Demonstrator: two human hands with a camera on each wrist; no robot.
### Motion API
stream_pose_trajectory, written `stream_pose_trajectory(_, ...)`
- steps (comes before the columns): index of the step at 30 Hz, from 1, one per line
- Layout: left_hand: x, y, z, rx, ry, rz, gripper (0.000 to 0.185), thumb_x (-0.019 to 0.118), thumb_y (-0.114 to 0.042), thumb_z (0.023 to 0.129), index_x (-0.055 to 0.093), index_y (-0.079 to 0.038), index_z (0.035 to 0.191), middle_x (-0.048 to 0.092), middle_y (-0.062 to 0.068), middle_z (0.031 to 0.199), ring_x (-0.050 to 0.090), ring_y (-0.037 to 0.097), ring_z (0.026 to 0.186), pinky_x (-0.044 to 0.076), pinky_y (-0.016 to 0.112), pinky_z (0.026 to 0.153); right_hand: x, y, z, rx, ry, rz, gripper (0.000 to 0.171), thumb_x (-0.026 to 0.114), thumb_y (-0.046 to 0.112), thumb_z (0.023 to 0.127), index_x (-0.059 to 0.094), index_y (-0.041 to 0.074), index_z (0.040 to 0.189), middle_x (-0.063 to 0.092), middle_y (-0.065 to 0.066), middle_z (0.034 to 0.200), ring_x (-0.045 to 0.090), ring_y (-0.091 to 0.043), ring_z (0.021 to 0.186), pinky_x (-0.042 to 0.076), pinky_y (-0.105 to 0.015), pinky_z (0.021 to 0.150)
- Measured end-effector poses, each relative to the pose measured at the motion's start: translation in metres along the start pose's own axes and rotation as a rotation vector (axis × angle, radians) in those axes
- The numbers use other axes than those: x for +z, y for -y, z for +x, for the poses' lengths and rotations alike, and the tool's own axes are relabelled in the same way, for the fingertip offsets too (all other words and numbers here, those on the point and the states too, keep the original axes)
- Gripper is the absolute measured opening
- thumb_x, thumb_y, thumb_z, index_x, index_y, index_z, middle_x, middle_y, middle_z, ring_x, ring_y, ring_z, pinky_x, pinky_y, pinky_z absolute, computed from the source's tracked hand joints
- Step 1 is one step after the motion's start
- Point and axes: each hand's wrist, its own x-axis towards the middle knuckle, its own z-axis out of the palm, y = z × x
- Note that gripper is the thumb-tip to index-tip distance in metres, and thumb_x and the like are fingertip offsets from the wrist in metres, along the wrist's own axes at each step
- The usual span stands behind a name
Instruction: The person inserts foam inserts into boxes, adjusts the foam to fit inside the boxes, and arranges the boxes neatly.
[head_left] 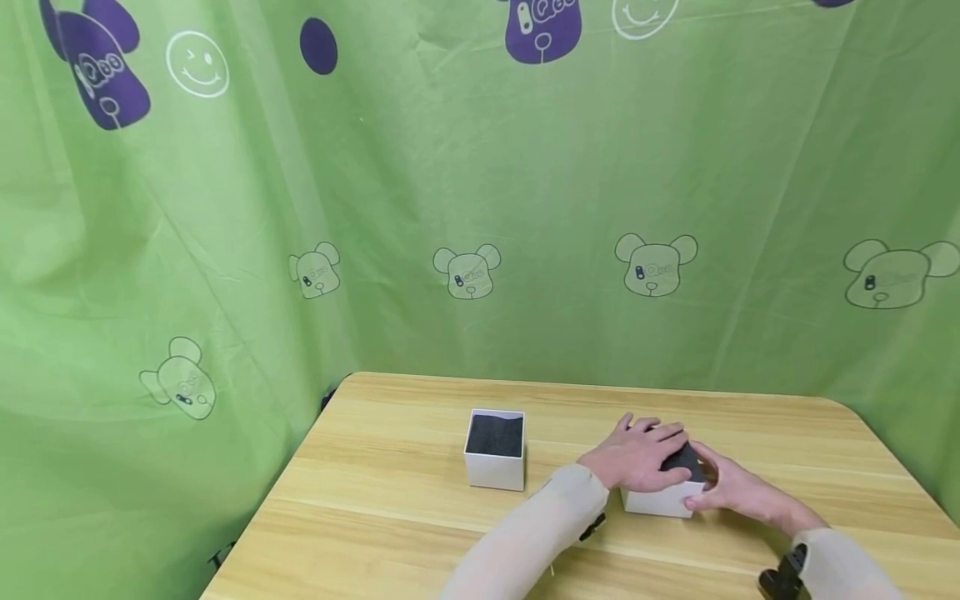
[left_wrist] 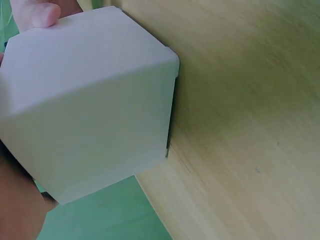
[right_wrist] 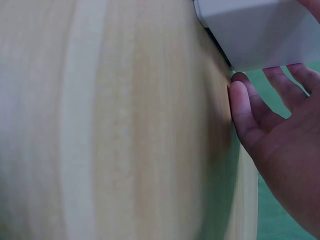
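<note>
A small white box [head_left: 660, 502] stands on the wooden table [head_left: 390, 517], right of centre. My left hand [head_left: 637, 457] lies over its top with spread fingers and hides most of the black lining inside. My right hand [head_left: 738, 492] sits against the box's right side, thumb touching the near right corner. The left wrist view is filled by the white box [left_wrist: 90, 105], with my palm [left_wrist: 15, 205] at its lower left edge. In the right wrist view the right hand [right_wrist: 272, 145] has relaxed fingers, and its thumb [right_wrist: 240, 107] sits just below the box [right_wrist: 255, 30].
A second white box [head_left: 495, 450], open-topped with black foam inside, stands to the left of the hands. A green printed curtain [head_left: 480, 208] hangs close behind and along both sides of the table. The table's left edge [head_left: 270, 500] drops off beside the curtain.
</note>
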Motion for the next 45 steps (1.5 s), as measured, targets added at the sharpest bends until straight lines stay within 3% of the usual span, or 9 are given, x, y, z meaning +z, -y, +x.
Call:
stream_pose_trajectory(17, -0.0029, -0.0056, -0.0006, -0.039, -0.011, -0.005, 0.064, 0.020, -0.070, 0.091, 0.021, -0.041, 0.149, 0.013, -0.027, 0.151, 0.016, 0.003, 0.138, 0.015, 0.033, 0.112, 0.0013, -0.0010, 0.0005, -0.062, -0.002, 0.011, 0.092, 0.069, -0.001, 0.080, 0.002, -0.016, 0.143, 0.015, -0.047, 0.138, 0.044, 0.011, 0.107, 0.048, -0.027, 0.078)
stream_pose_trajectory(19, -0.0027, -0.0060, -0.0008, -0.043, -0.012, -0.004, 0.063, 0.020, -0.069, 0.091, 0.021, -0.042, 0.148, 0.013, -0.027, 0.151, 0.016, 0.002, 0.138, 0.014, 0.033, 0.112, 0.0013, -0.0017, 0.0001, -0.071, -0.007, 0.010, 0.092, 0.069, -0.002, 0.081, 0.003, -0.016, 0.143, 0.025, -0.036, 0.143, 0.044, 0.011, 0.108, 0.048, -0.027, 0.077)
stream_pose_trajectory(22, -0.0035, -0.0068, -0.0014, -0.049, -0.015, -0.012, 0.063, 0.020, -0.070, 0.091, 0.023, -0.042, 0.148, 0.013, -0.027, 0.151, 0.016, 0.002, 0.137, 0.015, 0.033, 0.112, 0.0013, -0.0024, -0.0003, -0.085, -0.004, 0.021, 0.091, 0.068, -0.002, 0.081, 0.003, -0.015, 0.143, 0.037, 0.001, 0.143, 0.044, 0.010, 0.109, 0.048, -0.027, 0.078)
stream_pose_trajectory(23, -0.0037, -0.0070, -0.0015, -0.051, -0.018, -0.023, 0.063, 0.021, -0.070, 0.091, 0.024, -0.042, 0.148, 0.014, -0.027, 0.150, 0.017, 0.002, 0.137, 0.015, 0.033, 0.112, 0.0014, -0.0027, -0.0004, -0.088, -0.002, 0.031, 0.091, 0.068, -0.003, 0.081, 0.003, -0.015, 0.143, 0.036, 0.007, 0.140, 0.044, 0.009, 0.110, 0.048, -0.027, 0.079)
stream_pose_trajectory(25, -0.0041, -0.0073, -0.0013, -0.056, -0.032, -0.043, 0.065, 0.022, -0.071, 0.090, 0.026, -0.041, 0.147, 0.016, -0.026, 0.150, 0.019, 0.004, 0.137, 0.016, 0.032, 0.111, 0.0015, -0.0026, -0.0003, -0.090, 0.007, 0.045, 0.091, 0.068, -0.003, 0.082, 0.002, -0.016, 0.143, 0.037, 0.003, 0.142, 0.045, 0.009, 0.110, 0.049, -0.027, 0.080)
stream_pose_trajectory(28, -0.0042, -0.0074, -0.0003, -0.064, -0.063, -0.074, 0.067, 0.027, -0.074, 0.088, 0.032, -0.040, 0.146, 0.021, -0.024, 0.150, 0.024, 0.005, 0.135, 0.018, 0.031, 0.110, 0.0021, -0.0024, 0.0006, -0.077, 0.022, 0.063, 0.092, 0.067, -0.003, 0.082, -0.001, -0.017, 0.142, 0.024, -0.034, 0.144, 0.045, 0.009, 0.110, 0.048, -0.026, 0.083)
stream_pose_trajectory(30, -0.0045, -0.0074, 0.0004, -0.069, -0.080, -0.088, 0.068, 0.030, -0.074, 0.087, 0.035, -0.039, 0.145, 0.024, -0.023, 0.150, 0.027, 0.005, 0.133, 0.020, 0.030, 0.109, 0.0025, -0.0021, 0.0012, -0.059, 0.027, 0.070, 0.093, 0.068, -0.002, 0.082, -0.002, -0.017, 0.142, 0.010, -0.048, 0.138, 0.045, 0.009, 0.109, 0.048, -0.025, 0.084)
stream_pose_trajectory(37, -0.0066, -0.0070, 0.0006, -0.089, -0.094, -0.162, 0.066, 0.040, -0.073, 0.085, 0.039, -0.040, 0.142, 0.027, -0.023, 0.148, 0.030, 0.005, 0.132, 0.020, 0.028, 0.107, 0.0024, -0.0026, 0.0016, -0.048, 0.022, 0.063, 0.093, 0.068, -0.002, 0.082, -0.001, -0.016, 0.143, 0.009, -0.048, 0.138, 0.046, 0.009, 0.108, 0.048, -0.025, 0.084)
stream_pose_trajectory(45, -0.0047, -0.0066, 0.0004, -0.086, -0.112, -0.134, 0.059, 0.036, -0.068, 0.090, 0.041, -0.039, 0.141, 0.029, -0.022, 0.148, 0.030, 0.004, 0.132, 0.019, 0.028, 0.108, 0.0021, -0.0029, 0.0013, -0.083, 0.016, 0.060, 0.091, 0.068, -0.004, 0.081, 0.001, -0.016, 0.143, 0.013, -0.049, 0.137, 0.046, 0.007, 0.109, 0.047, -0.024, 0.083)
